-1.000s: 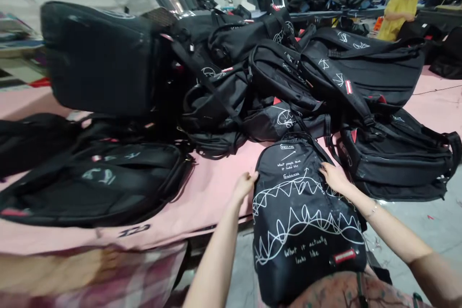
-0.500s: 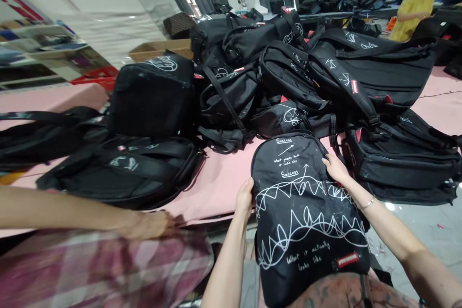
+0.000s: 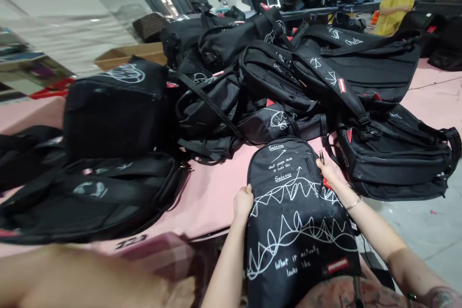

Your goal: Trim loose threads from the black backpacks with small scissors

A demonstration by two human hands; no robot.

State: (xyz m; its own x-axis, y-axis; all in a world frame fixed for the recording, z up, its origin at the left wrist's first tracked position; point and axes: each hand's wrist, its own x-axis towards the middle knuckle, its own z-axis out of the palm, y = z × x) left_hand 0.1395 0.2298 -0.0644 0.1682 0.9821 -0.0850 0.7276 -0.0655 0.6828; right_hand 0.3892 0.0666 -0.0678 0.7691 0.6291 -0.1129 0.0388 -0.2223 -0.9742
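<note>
A black backpack [image 3: 288, 231] with white hand-drawn squiggles, the word "Success" and a red label leans against my body at the table's edge. My left hand [image 3: 243, 200] is closed on its left side, fingers partly hidden behind it. At the upper right side of the backpack is my right hand [image 3: 327, 172], closed. It also holds a small cutting tool, apparently thread snips [image 3: 326, 182], with an orange-red handle and dark tips pointing up.
Black backpacks [image 3: 212, 101] lie piled on the pink-covered table [image 3: 216, 192], with more at left and right. A co-worker's blurred arm [image 3: 90, 274] crosses the lower left. Behind stand a cardboard box [image 3: 130, 56] and a person in yellow [image 3: 391, 9].
The view has shifted, and the table's bags at left look nearer. Snip tips and an orange-red handle now show at my right hand. The co-worker's arm has moved lower and closer.
</note>
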